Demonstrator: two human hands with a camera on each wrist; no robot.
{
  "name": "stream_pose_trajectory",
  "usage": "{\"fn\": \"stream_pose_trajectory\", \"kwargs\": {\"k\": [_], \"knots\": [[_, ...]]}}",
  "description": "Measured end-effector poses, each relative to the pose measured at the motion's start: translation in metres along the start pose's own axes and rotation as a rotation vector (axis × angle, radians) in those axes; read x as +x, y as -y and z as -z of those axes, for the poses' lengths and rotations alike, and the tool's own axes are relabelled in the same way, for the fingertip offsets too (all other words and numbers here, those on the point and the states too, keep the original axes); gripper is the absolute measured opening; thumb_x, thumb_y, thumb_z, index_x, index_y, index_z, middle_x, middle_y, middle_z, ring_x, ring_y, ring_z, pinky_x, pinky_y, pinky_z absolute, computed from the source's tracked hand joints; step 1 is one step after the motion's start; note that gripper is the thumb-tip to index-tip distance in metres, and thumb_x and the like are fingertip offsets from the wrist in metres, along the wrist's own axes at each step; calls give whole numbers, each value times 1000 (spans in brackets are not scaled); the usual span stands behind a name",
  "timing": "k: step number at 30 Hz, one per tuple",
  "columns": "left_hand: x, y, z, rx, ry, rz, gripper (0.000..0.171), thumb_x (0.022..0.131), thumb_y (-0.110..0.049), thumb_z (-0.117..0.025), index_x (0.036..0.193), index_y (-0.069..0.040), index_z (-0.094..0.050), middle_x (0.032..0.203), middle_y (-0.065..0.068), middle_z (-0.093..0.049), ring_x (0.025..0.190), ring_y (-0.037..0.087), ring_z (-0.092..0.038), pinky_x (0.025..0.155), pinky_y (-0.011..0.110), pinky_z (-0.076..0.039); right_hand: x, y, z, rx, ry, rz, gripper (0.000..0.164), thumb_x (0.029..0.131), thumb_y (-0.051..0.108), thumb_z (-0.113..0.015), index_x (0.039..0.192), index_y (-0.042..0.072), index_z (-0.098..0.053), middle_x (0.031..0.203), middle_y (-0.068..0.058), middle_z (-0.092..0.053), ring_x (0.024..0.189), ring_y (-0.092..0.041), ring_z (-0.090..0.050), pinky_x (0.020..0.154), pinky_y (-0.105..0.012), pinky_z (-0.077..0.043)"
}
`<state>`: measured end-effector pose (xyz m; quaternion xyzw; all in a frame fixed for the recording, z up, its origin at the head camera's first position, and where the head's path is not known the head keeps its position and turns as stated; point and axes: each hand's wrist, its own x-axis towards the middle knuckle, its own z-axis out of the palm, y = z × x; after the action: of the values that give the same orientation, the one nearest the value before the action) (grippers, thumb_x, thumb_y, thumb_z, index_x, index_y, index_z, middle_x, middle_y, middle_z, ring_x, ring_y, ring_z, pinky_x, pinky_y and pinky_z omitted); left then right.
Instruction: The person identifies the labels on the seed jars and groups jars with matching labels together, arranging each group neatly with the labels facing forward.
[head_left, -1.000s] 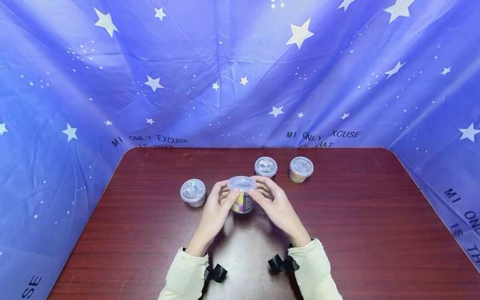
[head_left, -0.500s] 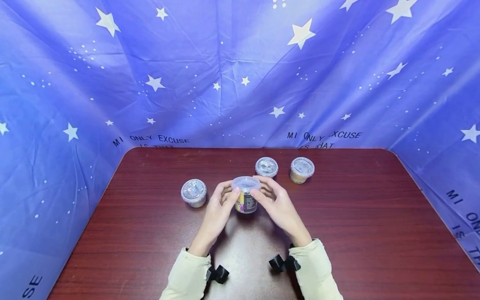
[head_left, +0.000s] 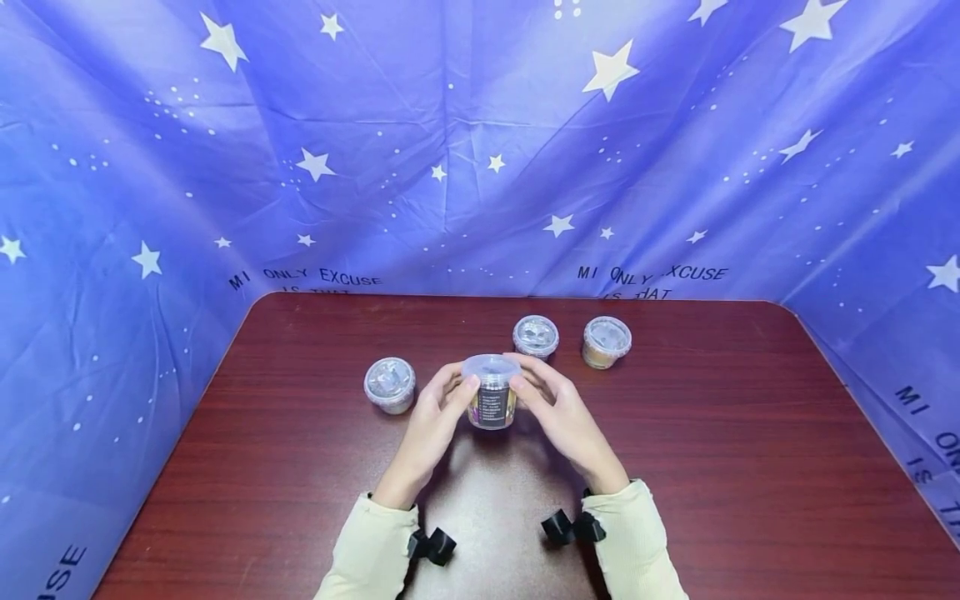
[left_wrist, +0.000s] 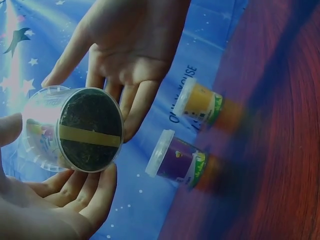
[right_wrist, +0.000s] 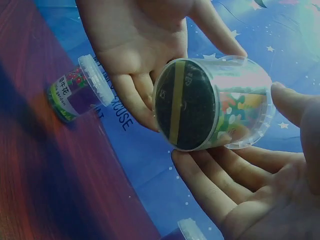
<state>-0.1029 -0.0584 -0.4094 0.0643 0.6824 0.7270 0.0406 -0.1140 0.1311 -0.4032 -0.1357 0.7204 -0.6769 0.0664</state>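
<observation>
A clear plastic tub (head_left: 492, 408) with a translucent lid is held upright above the table by both hands. My left hand (head_left: 431, 421) grips its left side, thumb near the lid's rim and fingers behind. On the opposite side, my right hand (head_left: 564, 417) holds it the same way. A dark panel of small text faces me. Seen from below in the left wrist view, the tub's base (left_wrist: 90, 142) looks dark, with a yellow strip across it. The right wrist view also shows a colourful printed label (right_wrist: 242, 117) on its side.
Similar lidded tubs stand on the dark red wooden table (head_left: 712, 467): one at left (head_left: 390, 387), one behind my right hand (head_left: 536, 335), and an orange-labelled tub (head_left: 606, 343) farther right. A blue star-printed cloth (head_left: 450, 108) hangs around the table's back and sides.
Between my fingers the tub has turned, so the text panel now faces me instead of the yellow and purple part. Both hands stay around it; the other tubs stand where they were.
</observation>
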Motion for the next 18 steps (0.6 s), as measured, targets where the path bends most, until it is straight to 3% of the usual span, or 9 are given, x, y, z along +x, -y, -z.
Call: {"fn": "stream_pose_trajectory", "kwargs": {"k": [5,13,18], "knots": [[1,2,1,7,6,-1,38,103,-22,-52,133,1,-54,124,19,-62,110,16,-61,101,31,-47,0,1,0,-17,-33,10,39,102,19,-56,139,4,-53,127,-21,-64,108,-11,-65,90,-28,-55],[1,5,-3,-39,-54,-47,39,100,-14,-58,134,3,-51,124,21,-61,109,12,-61,97,23,-49,0,0,-2,-57,-158,44,37,98,15,-64,133,5,-58,120,-16,-67,105,-12,-64,93,-23,-50],[2,6,-7,-56,-65,-58,44,95,-10,-64,135,3,-48,126,21,-59,109,14,-61,98,22,-49,0,2,-7,-49,-171,27,38,94,16,-69,130,8,-59,119,-13,-67,105,-17,-63,94,-26,-52]]}}
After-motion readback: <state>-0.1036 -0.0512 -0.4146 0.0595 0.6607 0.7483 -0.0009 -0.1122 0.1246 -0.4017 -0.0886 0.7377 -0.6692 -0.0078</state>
